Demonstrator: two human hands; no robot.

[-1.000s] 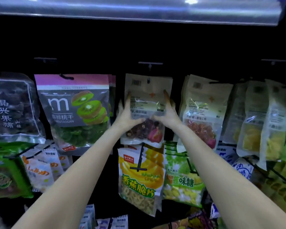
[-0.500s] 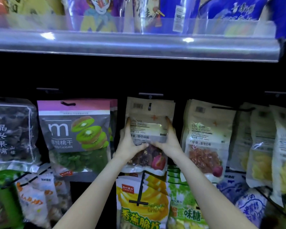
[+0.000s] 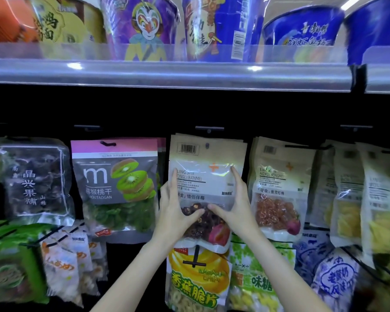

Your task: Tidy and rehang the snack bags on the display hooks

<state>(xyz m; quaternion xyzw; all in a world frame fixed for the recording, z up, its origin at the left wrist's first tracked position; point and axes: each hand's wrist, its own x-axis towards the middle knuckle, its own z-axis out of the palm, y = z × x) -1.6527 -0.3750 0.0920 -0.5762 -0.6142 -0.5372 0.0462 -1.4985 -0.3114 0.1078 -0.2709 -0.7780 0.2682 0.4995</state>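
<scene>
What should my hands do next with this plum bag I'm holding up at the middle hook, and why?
Probably ease the plum bag straight back along the hook until it sits flush with the bags behind. The left hand and right hand grip its sides, its hang hole sits just under the hook's front, and its top edge looks slightly askew against the stack.

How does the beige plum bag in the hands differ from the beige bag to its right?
The plum bag shows dark fruit; the neighbour bag shows orange-red fruit. The left hand and right hand hold the plum bag; nothing touches the neighbour bag. Both have a barcode and an orange cross.
</scene>
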